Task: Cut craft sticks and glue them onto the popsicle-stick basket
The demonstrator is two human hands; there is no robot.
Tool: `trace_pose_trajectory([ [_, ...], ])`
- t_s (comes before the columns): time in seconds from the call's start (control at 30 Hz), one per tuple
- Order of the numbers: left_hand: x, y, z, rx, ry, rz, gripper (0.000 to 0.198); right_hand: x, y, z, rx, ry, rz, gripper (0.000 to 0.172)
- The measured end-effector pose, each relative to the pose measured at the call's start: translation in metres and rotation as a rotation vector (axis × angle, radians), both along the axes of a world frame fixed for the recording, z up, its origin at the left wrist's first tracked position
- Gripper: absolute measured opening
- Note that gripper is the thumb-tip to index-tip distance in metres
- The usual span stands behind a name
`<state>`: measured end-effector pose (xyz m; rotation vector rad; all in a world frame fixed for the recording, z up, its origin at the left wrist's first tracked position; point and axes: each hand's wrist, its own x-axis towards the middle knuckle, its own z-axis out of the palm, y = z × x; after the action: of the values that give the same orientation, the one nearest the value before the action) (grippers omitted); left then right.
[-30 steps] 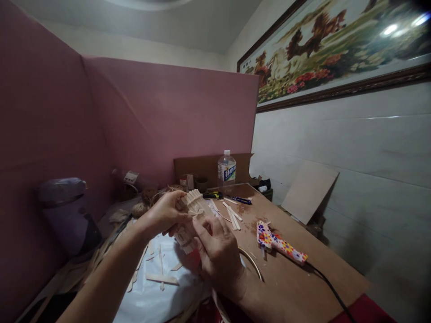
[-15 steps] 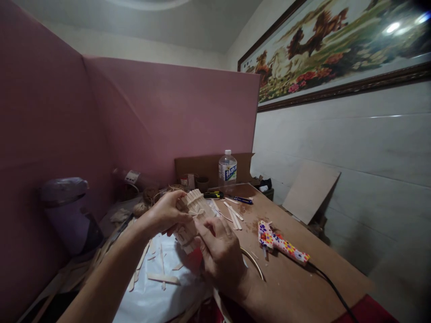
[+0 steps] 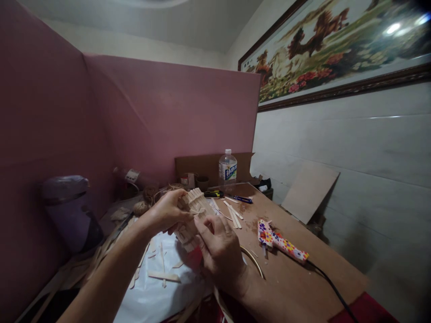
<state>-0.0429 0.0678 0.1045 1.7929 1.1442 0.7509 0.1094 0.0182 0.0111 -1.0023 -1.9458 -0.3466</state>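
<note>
A small panel of pale craft sticks (image 3: 192, 197) laid side by side is held up at a tilt over the table. Around its middle runs a cord tied in a small bow (image 3: 198, 211). My left hand (image 3: 171, 208) grips the panel's left edge, thumb in front and fingers behind. On the other side my right hand (image 3: 220, 249) is closed, its thumb and forefinger pinched together at the bow. Whatever lies inside that pinch is too small to see clearly; it looks like a cord end. The panel's lower right part is hidden behind the right hand.
A flowered hot glue gun (image 3: 281, 242) with a black cable lies on the right. Loose sticks (image 3: 233, 214), a blue pen-like tool (image 3: 243, 199), a yellow-black cutter (image 3: 213, 194) and a bottle (image 3: 228, 168) sit behind. Stick scraps (image 3: 164, 276) lie on white plastic sheeting (image 3: 138, 303).
Both hands stay almost in place with the panel. My right fingers have shifted very slightly at the bow.
</note>
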Motion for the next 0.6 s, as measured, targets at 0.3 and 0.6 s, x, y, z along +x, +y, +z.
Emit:
trace_pose_trajectory([
  [0.3, 0.0012, -0.0005, 0.0013, -0.010, -0.006, -0.003, 0.037, -0.0011, 0.0006, 0.0000, 0.018, 0.014, -0.015, 0.041],
  [0.6, 0.0006, -0.0003, 0.0024, -0.004, 0.038, -0.005, 0.036, -0.0007, 0.0065, -0.0010, 0.016, 0.099, -0.020, 0.034],
])
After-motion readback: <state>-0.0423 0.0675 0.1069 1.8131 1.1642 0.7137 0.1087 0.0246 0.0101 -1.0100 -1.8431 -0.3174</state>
